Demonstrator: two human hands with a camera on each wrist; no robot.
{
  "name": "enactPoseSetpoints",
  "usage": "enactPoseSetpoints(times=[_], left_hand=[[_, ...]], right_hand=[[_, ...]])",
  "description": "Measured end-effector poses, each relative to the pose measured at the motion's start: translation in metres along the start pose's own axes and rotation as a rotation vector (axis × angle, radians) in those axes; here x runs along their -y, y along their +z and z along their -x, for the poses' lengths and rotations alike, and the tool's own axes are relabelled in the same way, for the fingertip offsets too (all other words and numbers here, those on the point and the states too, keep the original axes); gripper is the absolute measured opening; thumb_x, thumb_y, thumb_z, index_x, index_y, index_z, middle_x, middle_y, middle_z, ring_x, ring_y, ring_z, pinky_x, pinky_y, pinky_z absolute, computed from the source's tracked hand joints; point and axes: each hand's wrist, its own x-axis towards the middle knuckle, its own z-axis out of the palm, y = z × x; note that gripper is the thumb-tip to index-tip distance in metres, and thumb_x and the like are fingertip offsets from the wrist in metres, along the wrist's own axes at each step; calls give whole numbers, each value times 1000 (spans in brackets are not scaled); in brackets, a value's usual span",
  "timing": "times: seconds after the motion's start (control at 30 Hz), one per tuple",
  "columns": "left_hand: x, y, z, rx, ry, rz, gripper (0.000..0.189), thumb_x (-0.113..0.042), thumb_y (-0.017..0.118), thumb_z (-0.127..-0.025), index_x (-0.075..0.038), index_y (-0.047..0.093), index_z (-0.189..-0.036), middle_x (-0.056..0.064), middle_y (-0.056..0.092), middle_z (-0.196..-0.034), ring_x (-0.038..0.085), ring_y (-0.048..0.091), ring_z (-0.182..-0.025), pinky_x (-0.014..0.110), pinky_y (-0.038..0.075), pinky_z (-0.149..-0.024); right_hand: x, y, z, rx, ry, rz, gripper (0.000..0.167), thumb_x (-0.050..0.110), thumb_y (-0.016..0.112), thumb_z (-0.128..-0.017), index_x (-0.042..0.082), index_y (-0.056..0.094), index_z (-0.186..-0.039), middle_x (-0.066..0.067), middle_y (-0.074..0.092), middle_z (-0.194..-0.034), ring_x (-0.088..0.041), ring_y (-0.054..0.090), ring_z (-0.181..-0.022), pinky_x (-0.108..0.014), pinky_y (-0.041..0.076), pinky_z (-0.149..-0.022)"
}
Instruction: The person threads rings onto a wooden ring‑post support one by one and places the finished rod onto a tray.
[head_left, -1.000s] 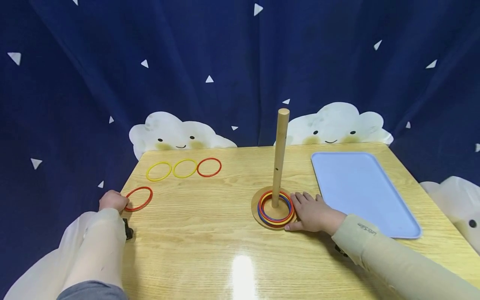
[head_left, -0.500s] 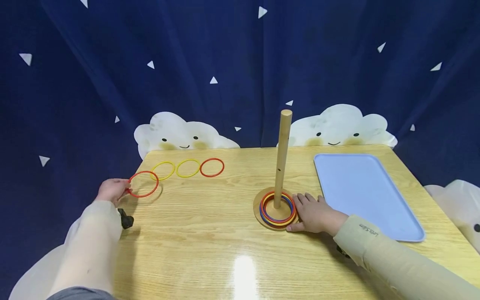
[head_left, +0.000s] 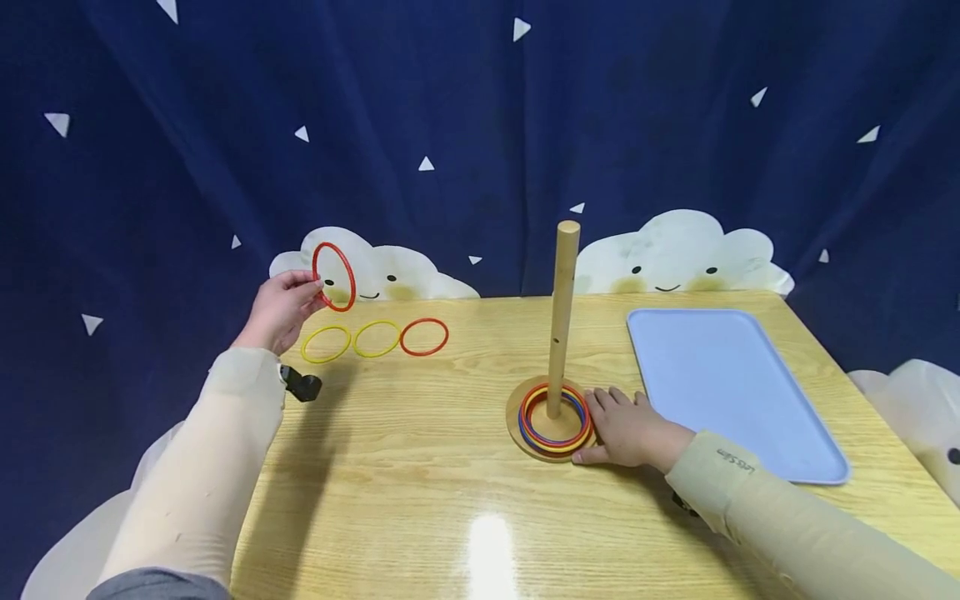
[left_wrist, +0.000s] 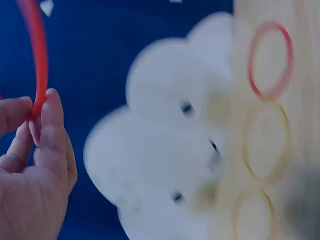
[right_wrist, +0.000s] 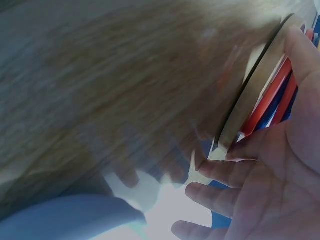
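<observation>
Between thumb and fingers, my left hand [head_left: 283,310] pinches a red ring [head_left: 348,265], held up above the table's far left part and tilted nearly upright. In the left wrist view the ring's near side [left_wrist: 40,55] passes between thumb and fingertips. My right hand [head_left: 630,429] rests with spread fingers against the round wooden base [head_left: 513,417] of a peg stand. From that base rises a wooden peg [head_left: 562,325]. Around its foot lie several stacked rings [head_left: 536,443], red, yellow and blue.
Two yellow rings [head_left: 303,348] and another red ring [head_left: 402,335] lie in a row at the table's back left. A light blue tray [head_left: 720,383] stands on the right. Behind the wooden table [head_left: 405,500] hangs a dark blue curtain [head_left: 390,83] with cloud figures.
My left hand has picked the red ring up from the table's left edge and carried it up, rightward and away from me. The right hand has stayed at the base.
</observation>
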Motion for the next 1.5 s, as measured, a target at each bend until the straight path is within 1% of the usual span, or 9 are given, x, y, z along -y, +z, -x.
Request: enactPoseSetpoints(times=[0.1,0.2,0.3,0.43,0.7,0.87,1.03,1.3,1.5], left_hand=[[-18,20,1,20,31,71,9,6,56,-102,-2,58,-100,2,57,-93,11,60,-79,19,57,-73],[-39,40,3,55,68,49,9,7,59,-100,-1,59,-98,2,60,-90,12,62,-76,20,58,-71],[-59,61,4,94,97,-29,7,6,64,-98,1,60,-100,4,63,-90,12,64,-76,21,59,-72],[-78,90,6,133,99,-57,6,4,67,-97,1,63,-99,7,64,-94,14,67,-77,22,60,-74],[-105,145,26,294,98,155,16,11,64,-96,-1,70,-87,9,62,-87,18,62,-71,23,59,-69],[-121,174,43,389,116,153,13,11,65,-96,0,70,-90,11,62,-88,20,62,-72,23,59,-70],[-118,196,46,413,107,94,8,9,65,-96,2,67,-94,11,62,-91,21,62,-75,25,57,-72],[-87,212,41,423,-3,27,2,8,66,-97,6,65,-96,12,64,-91,19,62,-71,25,57,-70],[-87,220,44,455,34,-9,2,5,67,-97,5,66,-96,12,64,-91,20,61,-75,28,58,-76]], right_hand=[[0,0,-1,1,-3,1,107,70,67,-89,-13,39,-150,-35,42,-150,-57,38,-137,-79,31,-103],[0,0,-1,-2,-5,6,107,70,66,-89,-13,39,-150,-35,42,-150,-57,38,-137,-79,32,-103],[0,0,0,-7,-1,8,107,70,67,-88,-13,39,-150,-35,43,-149,-57,39,-137,-79,32,-103],[0,0,2,-8,6,4,105,68,68,-89,-13,39,-149,-35,42,-149,-57,39,-137,-80,31,-102],[2,1,1,-3,-3,-11,106,69,67,-89,-13,39,-149,-36,42,-149,-58,38,-137,-81,30,-103],[0,2,-1,-1,6,-6,107,70,66,-89,-12,38,-151,-35,41,-150,-57,37,-138,-80,29,-104],[-1,3,-1,-13,5,2,107,70,66,-89,-12,38,-151,-35,41,-150,-56,38,-138,-80,30,-104],[1,3,0,-12,0,-4,107,69,67,-88,-13,39,-150,-36,42,-149,-57,38,-137,-80,30,-103],[0,3,0,-16,2,11,106,70,67,-89,-13,40,-149,-35,43,-149,-56,39,-137,-79,31,-104]])
